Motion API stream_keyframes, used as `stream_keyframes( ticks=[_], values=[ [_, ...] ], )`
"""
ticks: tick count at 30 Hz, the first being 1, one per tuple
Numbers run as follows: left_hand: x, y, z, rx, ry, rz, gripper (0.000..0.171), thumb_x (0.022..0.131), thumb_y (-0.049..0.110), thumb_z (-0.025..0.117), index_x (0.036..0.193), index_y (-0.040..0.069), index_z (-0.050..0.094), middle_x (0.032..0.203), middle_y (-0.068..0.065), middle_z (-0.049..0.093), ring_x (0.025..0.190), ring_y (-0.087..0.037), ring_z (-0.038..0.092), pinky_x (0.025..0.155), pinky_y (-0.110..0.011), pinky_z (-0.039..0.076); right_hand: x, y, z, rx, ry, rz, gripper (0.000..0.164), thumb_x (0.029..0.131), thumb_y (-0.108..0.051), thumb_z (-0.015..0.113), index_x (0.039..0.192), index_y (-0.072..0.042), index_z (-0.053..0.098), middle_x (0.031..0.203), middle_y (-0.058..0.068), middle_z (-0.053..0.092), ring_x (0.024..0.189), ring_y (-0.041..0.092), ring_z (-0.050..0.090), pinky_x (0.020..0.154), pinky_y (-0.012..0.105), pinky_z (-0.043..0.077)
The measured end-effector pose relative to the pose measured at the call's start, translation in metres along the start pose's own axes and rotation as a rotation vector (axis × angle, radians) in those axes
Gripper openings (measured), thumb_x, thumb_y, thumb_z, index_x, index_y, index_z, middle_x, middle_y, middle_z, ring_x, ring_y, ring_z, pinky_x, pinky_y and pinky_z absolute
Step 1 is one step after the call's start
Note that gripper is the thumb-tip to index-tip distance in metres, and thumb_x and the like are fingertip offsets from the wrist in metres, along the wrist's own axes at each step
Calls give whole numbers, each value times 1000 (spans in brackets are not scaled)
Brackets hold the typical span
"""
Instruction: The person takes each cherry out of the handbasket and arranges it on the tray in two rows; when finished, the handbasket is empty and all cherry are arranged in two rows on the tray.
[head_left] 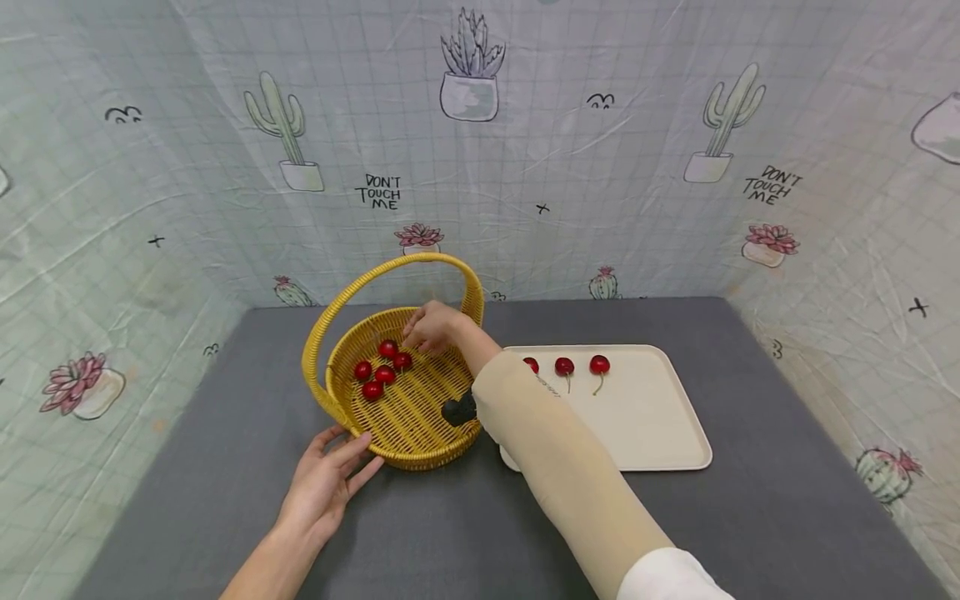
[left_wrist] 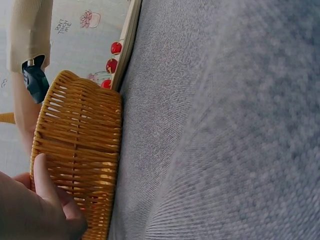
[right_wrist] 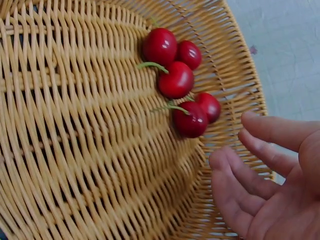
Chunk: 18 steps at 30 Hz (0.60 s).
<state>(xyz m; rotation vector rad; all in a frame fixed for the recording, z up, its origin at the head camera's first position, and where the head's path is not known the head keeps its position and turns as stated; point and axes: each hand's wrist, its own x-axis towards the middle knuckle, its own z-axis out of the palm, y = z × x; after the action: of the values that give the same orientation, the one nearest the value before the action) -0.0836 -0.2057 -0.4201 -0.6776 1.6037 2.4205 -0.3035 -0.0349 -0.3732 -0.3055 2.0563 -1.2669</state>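
A round yellow wicker basket (head_left: 420, 421) with a tall arched handle holds several red cherries (head_left: 385, 375), clustered on its left side. My left hand (head_left: 322, 487) grips the near-left rim, fingers at the edge and against the outer weave, as the left wrist view also shows. Inside the far part of the basket, my right hand (head_left: 435, 327) hovers beside the cherries. In the right wrist view its fingers (right_wrist: 230, 192) are loosely bent and spread, with nothing between them. The cherries in the basket (right_wrist: 176, 80) have green stems.
Right of the basket lies a cream tray (head_left: 652, 425) with three cherries (head_left: 564, 367) along its far side, the leftmost partly behind my right sleeve (head_left: 555, 450). A black wrist device (head_left: 459, 409) hangs under that arm. A printed cloth (head_left: 540, 150) stands behind the grey table (head_left: 450, 533).
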Motion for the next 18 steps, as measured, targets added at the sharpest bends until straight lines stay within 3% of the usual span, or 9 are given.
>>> stream_keyframes(
  ticks=[3,5,11,18],
  values=[
    [0,0,0,4,-1,0,57,105,7,60,145,14,20,124,-5,44,110,-15,59,102,-34,54,4,5,4,-2,15,25,37,100,-5,69,134,5,60,102,9,61,77,25,51,86,46,52],
    [0,0,0,4,-2,-1,57,106,7,59,146,14,19,124,-5,45,110,-15,59,102,-34,54,6,7,6,-16,27,41,34,98,-6,71,131,1,64,103,9,64,84,26,61,93,45,57],
    [0,0,-1,3,1,-5,60,106,8,60,148,13,17,128,-6,45,112,-15,59,102,-34,54,19,17,12,19,9,87,30,94,-5,77,123,-7,69,104,7,68,90,25,69,79,36,63],
    [0,0,-1,0,-2,-4,62,106,7,59,150,12,15,129,-7,44,114,-16,58,103,-34,53,14,22,23,19,39,58,36,95,-4,75,130,-4,67,113,11,67,112,32,65,94,45,58]
  ],
)
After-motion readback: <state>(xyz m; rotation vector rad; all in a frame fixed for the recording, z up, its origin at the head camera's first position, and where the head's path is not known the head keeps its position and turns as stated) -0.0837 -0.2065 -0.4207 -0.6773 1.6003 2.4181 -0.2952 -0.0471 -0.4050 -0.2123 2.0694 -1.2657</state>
